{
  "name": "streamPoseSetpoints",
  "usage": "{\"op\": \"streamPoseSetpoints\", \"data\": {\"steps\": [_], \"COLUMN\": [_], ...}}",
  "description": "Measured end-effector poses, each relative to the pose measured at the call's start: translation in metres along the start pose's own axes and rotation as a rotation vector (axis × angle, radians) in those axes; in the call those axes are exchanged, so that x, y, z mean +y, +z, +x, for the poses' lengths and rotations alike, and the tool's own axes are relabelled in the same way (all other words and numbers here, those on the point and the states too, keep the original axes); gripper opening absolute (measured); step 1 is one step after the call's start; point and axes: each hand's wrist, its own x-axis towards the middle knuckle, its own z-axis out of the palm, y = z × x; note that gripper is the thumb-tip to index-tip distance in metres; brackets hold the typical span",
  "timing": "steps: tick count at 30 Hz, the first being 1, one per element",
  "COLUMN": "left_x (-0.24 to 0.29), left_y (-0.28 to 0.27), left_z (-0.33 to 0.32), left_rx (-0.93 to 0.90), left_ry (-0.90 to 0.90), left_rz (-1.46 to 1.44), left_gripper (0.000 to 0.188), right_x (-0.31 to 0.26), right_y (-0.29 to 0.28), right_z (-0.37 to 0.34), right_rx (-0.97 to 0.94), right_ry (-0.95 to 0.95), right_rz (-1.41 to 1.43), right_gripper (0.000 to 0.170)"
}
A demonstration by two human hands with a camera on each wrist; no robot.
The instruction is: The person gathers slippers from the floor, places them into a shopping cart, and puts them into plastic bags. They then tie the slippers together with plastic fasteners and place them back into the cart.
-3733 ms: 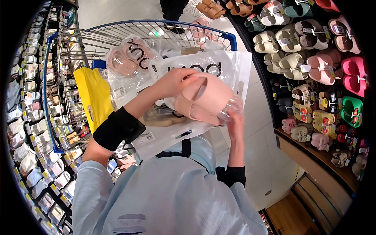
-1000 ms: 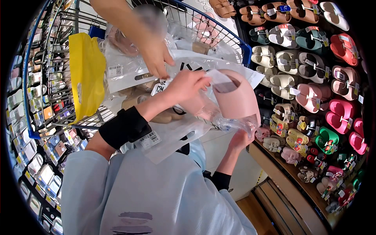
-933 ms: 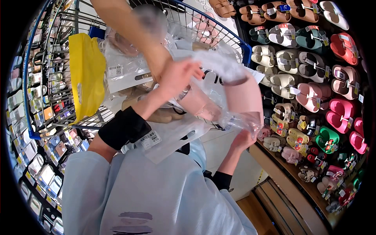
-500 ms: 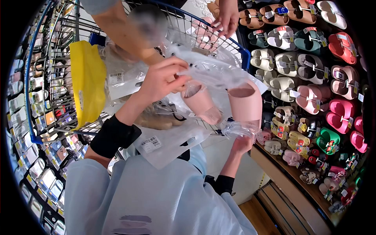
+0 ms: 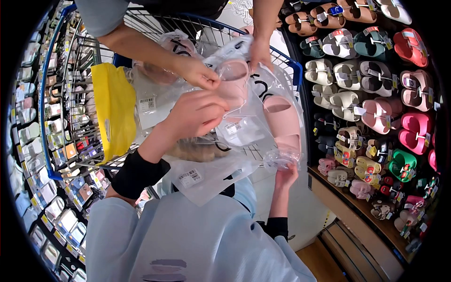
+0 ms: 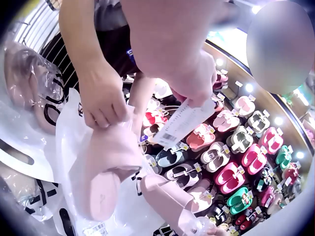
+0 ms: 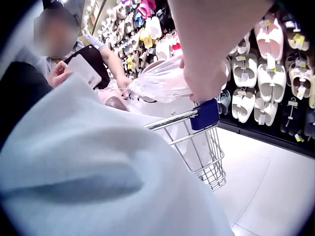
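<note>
My left hand (image 5: pixel 199 113) pinches a white card (image 6: pixel 184 120) with printed lines and a barcode, best seen in the left wrist view. My right hand (image 5: pixel 286 176) grips the lower end of a pink slipper (image 5: pixel 283 120), through crinkled clear plastic (image 7: pixel 162 81). Its mate, another pink slipper (image 5: pixel 233 87), lies up and to the left. Another person's hand (image 5: pixel 199 73) has its fingers at that second slipper, while the person's other hand (image 5: pixel 261 54) rests at a clear plastic bag (image 5: pixel 235 47). Beneath the slippers spreads a white printed plastic bag (image 5: pixel 300 141).
A blue-rimmed wire shopping cart (image 5: pixel 70 113) holds more bagged slippers (image 5: pixel 164 66) and a yellow bag (image 5: pixel 112 113). Racks of hanging slippers (image 5: pixel 376 113) line the right side. Packaged goods (image 5: pixel 42 141) fill the left. The other person stands across the cart.
The other person's hands have come in over the cart, one reaching the bag from the right. One slipper has shifted up, away from its mate. My left hand has dropped slightly.
</note>
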Motion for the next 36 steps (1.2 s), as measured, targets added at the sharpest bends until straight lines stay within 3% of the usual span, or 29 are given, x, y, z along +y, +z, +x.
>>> {"op": "streamPoseSetpoints", "data": {"steps": [3,5,6,8,12,14,16,20,24,27,31,33,36], "left_x": [0.001,0.003,0.004,0.004,0.003,0.006,0.006,0.010,0.010,0.012,0.018,0.021,0.024], "left_y": [-0.006,-0.011,-0.012,-0.015,-0.015,-0.013,-0.014,-0.017,-0.027,-0.030,-0.036,-0.040,-0.048], "left_z": [-0.004,-0.008,-0.011,-0.018,-0.031,-0.038,-0.037,-0.031,-0.031,-0.030,-0.038,-0.046,-0.053], "left_rx": [-0.001,-0.003,-0.006,0.126,0.120,0.156,0.155,0.169,0.027,0.025,0.043,0.053,0.148], "left_ry": [0.029,-0.128,-0.121,-0.316,-0.401,-0.585,-0.544,-0.435,-0.419,-0.357,-0.486,-0.561,-0.576], "left_rz": [0.008,-0.122,-0.123,-0.247,-0.332,-0.545,-0.537,-0.498,-0.406,-0.319,-0.321,-0.321,-0.371], "left_gripper": [0.023,0.021,0.021,0.019,0.016,0.018,0.019,0.021,0.026,0.028,0.026,0.024,0.023], "right_x": [-0.001,0.005,0.010,0.016,0.024,0.028,0.032,0.011,-0.007,-0.017,-0.036,-0.042,-0.044], "right_y": [0.019,0.033,0.039,0.050,0.054,0.053,0.055,0.060,0.055,0.068,0.074,0.071,0.092], "right_z": [-0.009,-0.014,-0.015,-0.017,-0.015,-0.011,-0.010,-0.014,-0.022,-0.018,0.006,0.020,0.024], "right_rx": [-0.008,-0.025,-0.033,-0.042,-0.104,-0.141,-0.011,-0.080,-0.141,-0.005,-0.023,-0.239,-0.081], "right_ry": [0.039,0.059,0.068,0.075,0.216,0.288,0.411,0.508,0.273,-0.032,-0.106,-0.185,-0.304], "right_rz": [-0.013,-0.040,-0.051,-0.055,-0.099,-0.094,-0.109,-0.100,-0.351,-0.546,-0.765,-1.162,-1.226], "right_gripper": [0.041,0.039,0.038,0.036,0.036,0.037,0.033,0.031,0.036,0.038,0.040,0.044,0.044]}}
